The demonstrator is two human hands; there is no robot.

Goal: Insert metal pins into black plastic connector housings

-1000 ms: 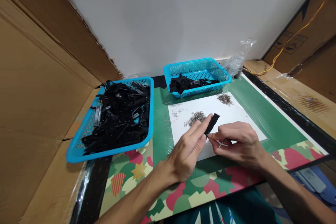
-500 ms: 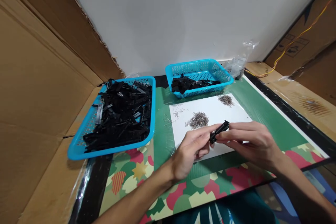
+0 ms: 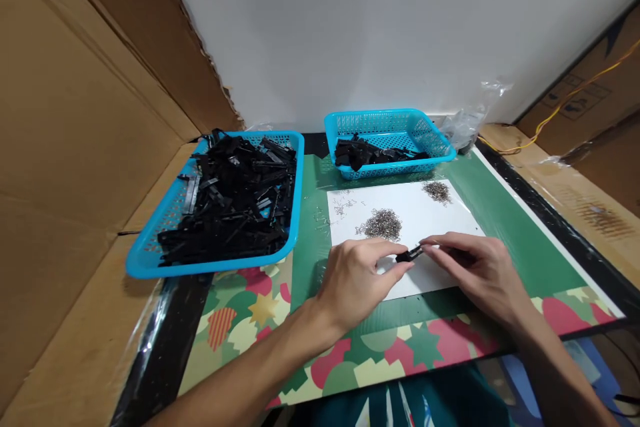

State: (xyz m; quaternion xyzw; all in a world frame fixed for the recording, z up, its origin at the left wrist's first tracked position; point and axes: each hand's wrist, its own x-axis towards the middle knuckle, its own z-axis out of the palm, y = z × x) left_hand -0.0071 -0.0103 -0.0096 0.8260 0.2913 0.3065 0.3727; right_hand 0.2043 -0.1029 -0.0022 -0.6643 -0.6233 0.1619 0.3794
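Observation:
Over the white sheet point(image 3: 345, 227) my left hand point(image 3: 357, 280) pinches one end of a small, elongated black plastic part point(image 3: 410, 255) between thumb and fingers. The fingertips of my right hand point(image 3: 475, 267) close on its other end. Whether a tiny piece sits in the right fingertips is too small to make out. Just behind the hands lies a pile of small metal springs or pins point(image 3: 383, 223), and a smaller metal pile point(image 3: 437, 191) rests near the sheet's back right corner. Scattered small metal bits point(image 3: 343, 205) lie at the back left.
A large blue basket point(image 3: 299, 213) heaped with black plastic parts point(image 3: 235, 200) stands on the left. Behind the sheet is another blue basket point(image 3: 393, 170) with fewer black parts. A clear plastic bag point(image 3: 463, 127) sits by the wall. Cardboard point(image 3: 90, 100) flanks the left side.
The black part has been turned and lowered slightly, and less of it shows. My left hand has rolled so its back faces up. The view has shifted a little.

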